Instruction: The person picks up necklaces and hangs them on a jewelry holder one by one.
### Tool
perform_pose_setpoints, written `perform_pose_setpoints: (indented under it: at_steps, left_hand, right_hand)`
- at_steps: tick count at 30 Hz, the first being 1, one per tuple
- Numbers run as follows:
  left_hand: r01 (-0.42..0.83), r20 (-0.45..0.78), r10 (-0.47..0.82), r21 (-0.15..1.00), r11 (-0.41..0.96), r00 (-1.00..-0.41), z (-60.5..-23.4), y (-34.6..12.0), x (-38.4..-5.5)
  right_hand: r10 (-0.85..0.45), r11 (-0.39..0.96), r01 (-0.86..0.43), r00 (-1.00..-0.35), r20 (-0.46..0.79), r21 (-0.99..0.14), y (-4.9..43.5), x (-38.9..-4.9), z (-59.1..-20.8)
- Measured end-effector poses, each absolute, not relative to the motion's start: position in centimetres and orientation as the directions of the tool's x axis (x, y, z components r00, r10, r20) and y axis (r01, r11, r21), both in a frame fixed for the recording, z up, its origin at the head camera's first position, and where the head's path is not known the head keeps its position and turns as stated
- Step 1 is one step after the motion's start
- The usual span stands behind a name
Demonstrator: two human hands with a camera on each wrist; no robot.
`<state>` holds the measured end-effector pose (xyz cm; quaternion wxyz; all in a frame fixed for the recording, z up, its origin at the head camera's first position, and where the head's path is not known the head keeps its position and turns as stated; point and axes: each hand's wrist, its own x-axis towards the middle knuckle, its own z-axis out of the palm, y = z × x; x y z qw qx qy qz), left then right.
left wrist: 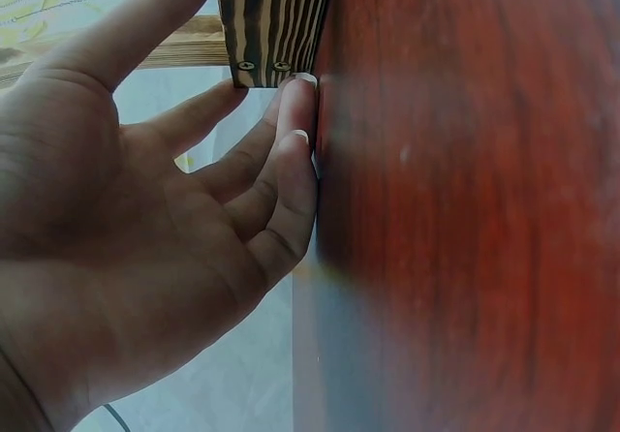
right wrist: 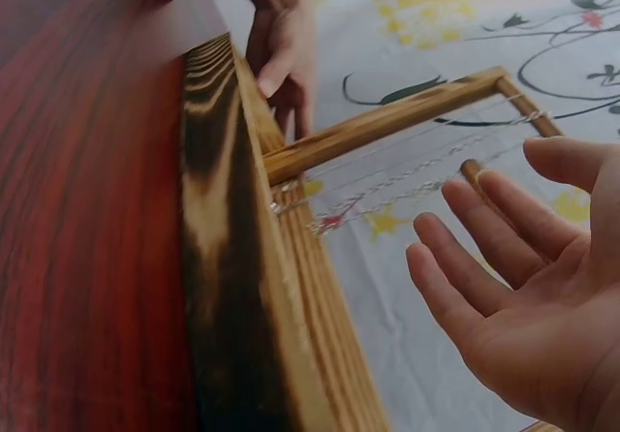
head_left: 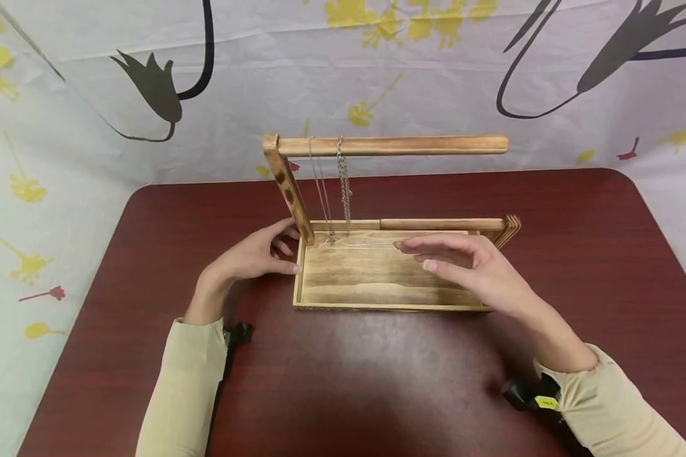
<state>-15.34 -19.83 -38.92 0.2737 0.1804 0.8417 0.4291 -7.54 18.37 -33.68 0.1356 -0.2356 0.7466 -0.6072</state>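
Note:
A wooden jewelry stand (head_left: 385,146) has an upper bar on a slanted left post and a shallow tray (head_left: 354,306) at its base. A thin chain necklace (head_left: 318,181) and a thicker chain necklace (head_left: 343,181) hang from the upper bar near the post. Another fine chain (head_left: 366,245) lies along the tray floor towards the right hand. My left hand (head_left: 257,254) rests at the tray's left end, thumb and fingers spread, fingertips right at the wood. Over the tray's right part hovers my right hand (head_left: 474,270), its fingers loosely extended and holding nothing in the right wrist view.
A lower wooden bar (head_left: 440,225) runs along the tray's back to a short post (head_left: 510,230) at the right. The stand sits on a dark red table (head_left: 343,381). Behind it hangs a white patterned cloth (head_left: 251,82).

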Motion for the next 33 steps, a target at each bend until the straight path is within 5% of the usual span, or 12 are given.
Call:
perform_pose_setpoints:
  at_steps: [15, 21, 33]
  left_hand:
    - [0.046, -0.330, 0.536, 0.819, 0.571, -0.777, -38.7, -19.0, -15.4]
    - [0.038, -0.336, 0.533, 0.819, 0.572, -0.777, -38.6, -19.1, -15.5]
    - [0.034, -0.342, 0.517, 0.809, 0.587, -0.784, -38.7, -19.6, -15.3]
  right_hand:
    - [-0.413, 0.431, -0.238, -0.910, 0.044, -0.870, 19.2, -8.3, -36.2]
    - [-0.386, 0.432, -0.221, -0.922, 0.042, -0.874, 19.2, -8.8, -36.6]
    - [-0.386, 0.555, -0.441, -0.888, 0.251, -0.705, 18.2, -10.1, -38.2]
